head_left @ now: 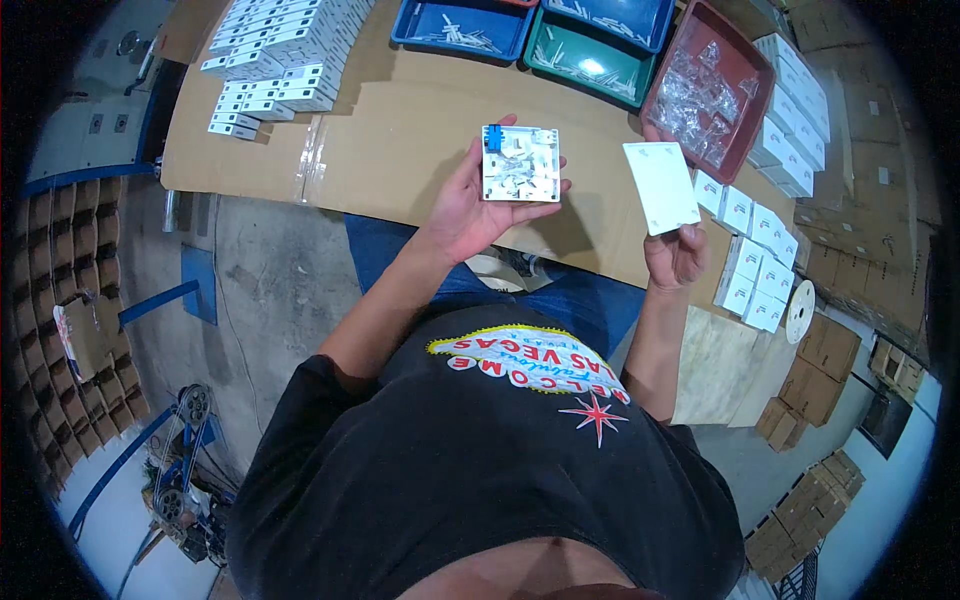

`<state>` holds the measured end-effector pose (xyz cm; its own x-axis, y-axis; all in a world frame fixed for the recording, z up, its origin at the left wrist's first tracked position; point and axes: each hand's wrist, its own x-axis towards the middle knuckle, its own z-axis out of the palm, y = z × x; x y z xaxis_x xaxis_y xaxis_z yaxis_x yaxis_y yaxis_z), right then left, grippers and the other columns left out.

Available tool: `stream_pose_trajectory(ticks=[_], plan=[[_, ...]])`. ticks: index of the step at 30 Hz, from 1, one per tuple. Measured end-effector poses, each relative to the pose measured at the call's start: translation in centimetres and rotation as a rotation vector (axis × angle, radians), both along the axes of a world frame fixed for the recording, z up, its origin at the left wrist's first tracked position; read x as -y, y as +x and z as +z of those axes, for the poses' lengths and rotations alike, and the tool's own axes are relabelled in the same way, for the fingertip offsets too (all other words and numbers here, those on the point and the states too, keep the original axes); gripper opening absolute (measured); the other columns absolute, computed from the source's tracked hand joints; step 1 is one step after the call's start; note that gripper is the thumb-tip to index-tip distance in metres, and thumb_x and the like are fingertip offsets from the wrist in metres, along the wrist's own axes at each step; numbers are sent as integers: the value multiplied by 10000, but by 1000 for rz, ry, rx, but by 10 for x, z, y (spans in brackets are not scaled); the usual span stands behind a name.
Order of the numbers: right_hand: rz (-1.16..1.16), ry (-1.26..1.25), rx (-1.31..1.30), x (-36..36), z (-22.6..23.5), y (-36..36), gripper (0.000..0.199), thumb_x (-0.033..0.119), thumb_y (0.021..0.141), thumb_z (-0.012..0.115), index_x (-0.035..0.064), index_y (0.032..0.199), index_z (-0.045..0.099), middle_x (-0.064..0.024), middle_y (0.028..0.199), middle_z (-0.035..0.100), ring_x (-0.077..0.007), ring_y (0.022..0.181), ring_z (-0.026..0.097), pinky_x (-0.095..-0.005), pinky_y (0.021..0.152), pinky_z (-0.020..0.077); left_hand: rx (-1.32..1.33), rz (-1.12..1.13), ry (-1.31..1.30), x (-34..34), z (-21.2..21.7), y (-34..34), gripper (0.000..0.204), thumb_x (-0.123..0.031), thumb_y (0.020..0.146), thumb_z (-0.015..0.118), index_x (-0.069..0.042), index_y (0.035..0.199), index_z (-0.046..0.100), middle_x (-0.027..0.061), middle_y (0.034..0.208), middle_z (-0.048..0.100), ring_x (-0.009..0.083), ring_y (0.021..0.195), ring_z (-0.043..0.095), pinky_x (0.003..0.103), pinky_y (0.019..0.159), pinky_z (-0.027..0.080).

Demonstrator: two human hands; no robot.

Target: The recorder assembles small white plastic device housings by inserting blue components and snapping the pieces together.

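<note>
In my left hand (467, 208) lies a small square white box (541, 186), its inner side facing up, the fingers wrapped round it from beneath. A blue part sits in one upper corner of the box, and small white and clear pieces lie inside; I cannot make out their kind. My right hand (677, 256) grips a flat white cover plate (661, 188) by its lower edge, tilted and held up to the right of the box. The two pieces are apart. Both hands are above the near edge of the cardboard-topped table (390, 150).
Blue bins (470, 49) and a green bin (575, 78) hold small white parts. A red bin (655, 80) holds clear plastic bags. White boxes are stacked at the far left (290, 50) and along the right (765, 255). A white spool (799, 312) stands by the right edge.
</note>
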<state>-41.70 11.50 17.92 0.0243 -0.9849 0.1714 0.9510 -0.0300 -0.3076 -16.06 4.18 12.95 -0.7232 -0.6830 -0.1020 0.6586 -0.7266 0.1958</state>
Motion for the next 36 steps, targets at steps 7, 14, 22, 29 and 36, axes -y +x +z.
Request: stream_pose_trajectory(ticks=[7, 14, 22, 29, 36], plan=[[23, 156, -321, -1, -3, -11, 1104, 251, 762, 855, 1, 1625, 212, -215, 1570, 408, -354, 1467, 416, -473, 1226, 338, 39, -14, 39, -1, 1, -5, 584, -565, 1097, 282, -279, 1606, 286, 218, 1554, 441, 480, 1357, 513, 632, 1075, 477], [-299, -23, -1742, 16, 22, 28, 857, 141, 724, 897, 51, 1483, 509, -135, 1431, 569, -291, 1335, 550, -427, 1136, 410, 147, -26, 21, -9, 1, -12, 629, -619, 1079, 275, -269, 1597, 335, 150, 1578, 441, 393, 1396, 494, 621, 1100, 438], [-211, -145, -1854, 26, 22, 60, 838, 151, 672, 905, 56, 1428, 556, -153, 1406, 592, -312, 1291, 590, -409, 1089, 465, 331, -79, 18, -16, -3, -16, 659, -639, 1079, 271, -193, 1535, 438, 75, 1467, 556, 249, 1313, 569, 463, 1016, 510], [-183, -212, -1864, 30, 17, 62, 840, 148, 674, 889, 71, 1440, 553, -144, 1408, 594, -317, 1295, 589, -406, 1078, 469, 383, -71, 19, -18, -2, -16, 674, -660, 1067, 291, -181, 1506, 469, 53, 1405, 605, 207, 1243, 618, 379, 944, 541], [-144, -185, -1854, 31, 13, 65, 835, 138, 678, 883, 81, 1443, 555, -135, 1416, 593, -316, 1300, 589, -404, 1076, 471, 365, -73, -4, -18, -3, -15, 654, -648, 1071, 305, -186, 1502, 473, 30, 1380, 624, 176, 1225, 628, 341, 923, 542]])
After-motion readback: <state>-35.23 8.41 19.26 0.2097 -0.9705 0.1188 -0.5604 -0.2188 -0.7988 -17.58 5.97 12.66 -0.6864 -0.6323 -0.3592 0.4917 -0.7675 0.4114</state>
